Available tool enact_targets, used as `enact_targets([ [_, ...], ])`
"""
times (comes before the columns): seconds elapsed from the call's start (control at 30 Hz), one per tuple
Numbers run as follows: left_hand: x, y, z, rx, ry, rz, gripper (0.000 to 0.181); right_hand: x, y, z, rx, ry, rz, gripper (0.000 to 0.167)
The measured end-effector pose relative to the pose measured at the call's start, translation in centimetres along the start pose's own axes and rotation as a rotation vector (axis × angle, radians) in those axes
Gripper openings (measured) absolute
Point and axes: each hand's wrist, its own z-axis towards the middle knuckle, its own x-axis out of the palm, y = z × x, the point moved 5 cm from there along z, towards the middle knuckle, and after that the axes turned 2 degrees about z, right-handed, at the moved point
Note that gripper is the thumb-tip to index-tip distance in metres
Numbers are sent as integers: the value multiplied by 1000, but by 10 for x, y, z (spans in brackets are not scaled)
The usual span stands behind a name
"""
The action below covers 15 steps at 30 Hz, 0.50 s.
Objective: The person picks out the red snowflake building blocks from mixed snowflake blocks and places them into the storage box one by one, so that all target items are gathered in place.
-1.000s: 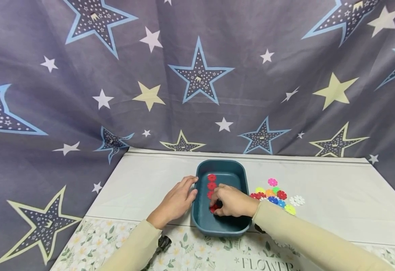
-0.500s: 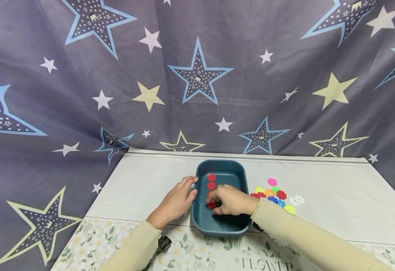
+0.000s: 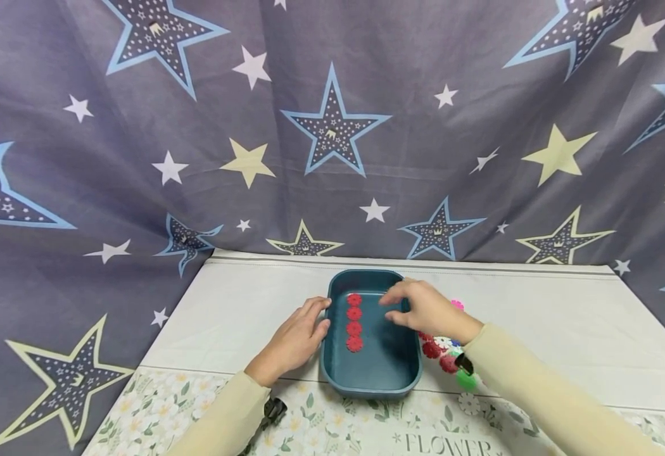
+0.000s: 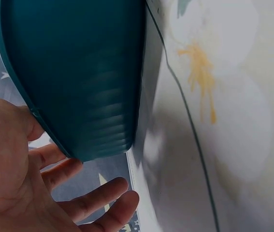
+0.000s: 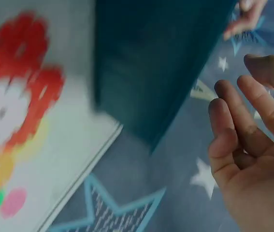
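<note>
A dark teal tray holds several red flower-shaped discs in one column along its left half. My left hand rests with its fingertips on the tray's left rim; in the left wrist view the hand touches the edge of the tray, its fingers spread. Over the tray's right side hovers my right hand, with thumb and fingers apart and nothing between them. The right wrist view shows that hand beside the tray wall, also holding nothing.
Right of the tray lies a pile of coloured flower discs, partly hidden by the right forearm; a white disc lies nearer the front. A star-patterned curtain hangs behind the table.
My right hand has lifted off the red discs and moved right and back, to the tray's right rim. The lowest red disc sits a little higher, in line. The left hand stays put.
</note>
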Motion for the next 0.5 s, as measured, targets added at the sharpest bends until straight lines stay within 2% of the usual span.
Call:
enact_targets([
  [0.1, 1, 0, 0, 3, -2, -6, 40, -14, -18, -13, 84, -43, 1, 20],
  [0.23, 2, 2, -1, 0, -9, -3, 40, -22, -45, -31, 165, -56, -9, 17],
  [0.4, 2, 3, -2, -3, -11, -1, 41, -24, -75, -59, 239, -14, -44, 16],
  [0.5, 2, 1, -1, 3, -15, -5, 41, -24, -91, -77, 318, 30, -46, 15],
])
